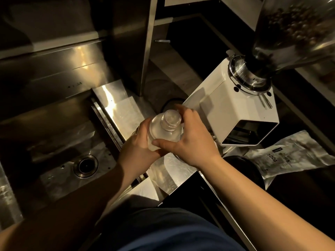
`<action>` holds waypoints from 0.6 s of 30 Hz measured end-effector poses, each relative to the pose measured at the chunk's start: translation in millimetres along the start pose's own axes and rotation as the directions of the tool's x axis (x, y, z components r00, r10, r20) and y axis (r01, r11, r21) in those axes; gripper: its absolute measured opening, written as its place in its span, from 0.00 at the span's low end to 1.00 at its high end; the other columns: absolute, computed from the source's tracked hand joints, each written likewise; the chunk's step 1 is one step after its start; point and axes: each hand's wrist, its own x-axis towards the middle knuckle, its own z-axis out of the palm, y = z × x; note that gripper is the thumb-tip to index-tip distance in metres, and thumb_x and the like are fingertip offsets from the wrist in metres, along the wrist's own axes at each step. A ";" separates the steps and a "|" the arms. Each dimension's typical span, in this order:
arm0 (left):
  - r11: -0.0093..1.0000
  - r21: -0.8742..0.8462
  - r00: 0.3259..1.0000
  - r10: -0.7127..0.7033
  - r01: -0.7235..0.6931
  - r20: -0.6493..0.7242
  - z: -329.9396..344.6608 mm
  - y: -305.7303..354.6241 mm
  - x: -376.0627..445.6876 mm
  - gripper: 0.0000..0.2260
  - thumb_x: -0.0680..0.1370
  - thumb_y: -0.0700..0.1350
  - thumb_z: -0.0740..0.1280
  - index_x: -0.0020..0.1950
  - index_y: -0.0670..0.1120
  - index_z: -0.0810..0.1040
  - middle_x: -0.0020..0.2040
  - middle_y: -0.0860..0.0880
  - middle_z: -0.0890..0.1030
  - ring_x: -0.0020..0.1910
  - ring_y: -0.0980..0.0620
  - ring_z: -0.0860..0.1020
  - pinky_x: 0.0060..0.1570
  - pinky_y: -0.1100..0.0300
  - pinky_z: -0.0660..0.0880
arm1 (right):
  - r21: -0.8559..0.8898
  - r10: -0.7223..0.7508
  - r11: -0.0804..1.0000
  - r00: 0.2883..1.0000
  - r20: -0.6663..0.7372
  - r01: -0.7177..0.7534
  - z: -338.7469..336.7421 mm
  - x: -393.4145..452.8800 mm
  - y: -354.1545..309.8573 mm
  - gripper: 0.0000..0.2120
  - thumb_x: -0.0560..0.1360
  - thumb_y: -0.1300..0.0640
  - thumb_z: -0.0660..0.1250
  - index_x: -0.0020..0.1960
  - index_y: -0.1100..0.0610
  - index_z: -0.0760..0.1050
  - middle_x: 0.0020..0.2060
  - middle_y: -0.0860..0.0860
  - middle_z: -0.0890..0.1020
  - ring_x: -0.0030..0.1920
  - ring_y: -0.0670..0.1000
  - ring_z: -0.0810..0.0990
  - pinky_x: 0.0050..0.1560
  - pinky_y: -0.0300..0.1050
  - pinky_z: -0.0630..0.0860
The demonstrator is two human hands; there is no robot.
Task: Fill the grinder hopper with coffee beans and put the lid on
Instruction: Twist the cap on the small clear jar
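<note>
The hopper [297, 31] sits on the white grinder [233, 109] at the upper right, and beans [290, 24] are seen through its wall; its top is out of frame, so whether a lid is on cannot be told. A clear plastic container [165, 128] is held over the steel worktop [116, 98], between grinder and sink [54, 134]. The left hand [137, 142] is wrapped around its body; the right hand [188, 138] is curled over its neck and cap. The step is judged to be opening: the body is best kept steady and upright while the cap is turned. The sink edge lies close on the left, the grinder just right. A 500g bag [286, 153] lies lower right; open room is in front.
</note>
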 end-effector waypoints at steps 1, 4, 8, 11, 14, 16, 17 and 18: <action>1.000 0.004 1.000 -0.002 0.002 0.003 -0.5 0.9 0.1 0.43 0.70 0.51 0.83 0.79 0.61 0.63 0.71 0.56 0.78 0.66 0.54 0.78 0.61 0.57 0.76 | 0.037 -0.013 0.999 0.999 0.031 0.012 -1.3 0.5 -1.2 0.53 0.66 0.37 0.85 0.82 0.49 0.63 0.74 0.48 0.74 0.73 0.50 0.74 0.71 0.51 0.76; 1.000 0.013 1.000 0.006 -0.006 0.003 -1.0 3.0 1.9 0.42 0.70 0.52 0.83 0.78 0.61 0.64 0.69 0.55 0.78 0.67 0.51 0.79 0.63 0.51 0.78 | 0.162 -0.101 0.984 0.985 0.137 0.078 -10.3 0.3 7.6 0.52 0.70 0.47 0.84 0.85 0.50 0.59 0.79 0.48 0.71 0.78 0.50 0.73 0.78 0.50 0.73; 1.000 0.014 1.000 0.013 -0.013 0.019 -1.5 3.5 2.3 0.42 0.69 0.56 0.83 0.77 0.62 0.64 0.68 0.57 0.79 0.66 0.52 0.79 0.63 0.46 0.80 | 0.118 -0.097 0.989 0.991 0.090 0.086 -9.7 0.8 13.4 0.49 0.68 0.40 0.82 0.82 0.50 0.64 0.74 0.48 0.77 0.73 0.51 0.77 0.73 0.58 0.77; 1.000 -0.004 1.000 0.014 -0.014 0.023 -3.5 2.9 1.8 0.41 0.70 0.53 0.83 0.76 0.64 0.64 0.68 0.58 0.79 0.65 0.54 0.79 0.63 0.48 0.80 | 0.023 -0.028 0.999 1.000 -0.001 0.028 -1.2 2.9 0.7 0.55 0.63 0.34 0.84 0.82 0.48 0.62 0.74 0.49 0.75 0.73 0.53 0.76 0.70 0.56 0.77; 1.000 0.009 1.000 0.021 -0.021 0.018 -4.6 2.8 2.8 0.41 0.70 0.49 0.82 0.76 0.63 0.65 0.67 0.57 0.80 0.64 0.52 0.80 0.62 0.48 0.80 | 0.160 -0.087 0.985 0.988 0.124 0.067 -4.8 0.5 1.9 0.56 0.69 0.45 0.85 0.86 0.48 0.55 0.78 0.46 0.71 0.77 0.49 0.73 0.75 0.47 0.73; 1.000 0.020 1.000 0.024 -0.024 0.018 -4.7 3.4 3.0 0.41 0.69 0.50 0.82 0.77 0.62 0.65 0.66 0.57 0.80 0.64 0.52 0.80 0.62 0.48 0.80 | 0.227 -0.134 0.969 0.976 0.170 0.094 -10.1 -1.9 10.8 0.52 0.72 0.50 0.84 0.86 0.48 0.56 0.77 0.44 0.73 0.76 0.47 0.75 0.76 0.46 0.73; 0.999 0.022 1.000 0.023 -0.024 0.018 -4.7 3.7 2.6 0.41 0.69 0.51 0.82 0.77 0.62 0.65 0.66 0.57 0.80 0.64 0.53 0.80 0.62 0.49 0.80 | 0.226 -0.141 0.969 0.978 0.153 0.104 -10.7 -2.4 13.6 0.50 0.72 0.48 0.83 0.85 0.48 0.58 0.76 0.45 0.74 0.75 0.48 0.76 0.76 0.49 0.75; 0.999 0.026 1.000 0.022 -0.023 0.018 -4.6 4.7 2.2 0.41 0.69 0.51 0.83 0.77 0.62 0.64 0.66 0.57 0.80 0.64 0.53 0.80 0.61 0.49 0.80 | 0.204 -0.133 0.973 0.984 0.119 0.107 -9.8 -2.1 14.2 0.48 0.71 0.46 0.82 0.84 0.49 0.61 0.76 0.45 0.76 0.74 0.49 0.77 0.75 0.52 0.76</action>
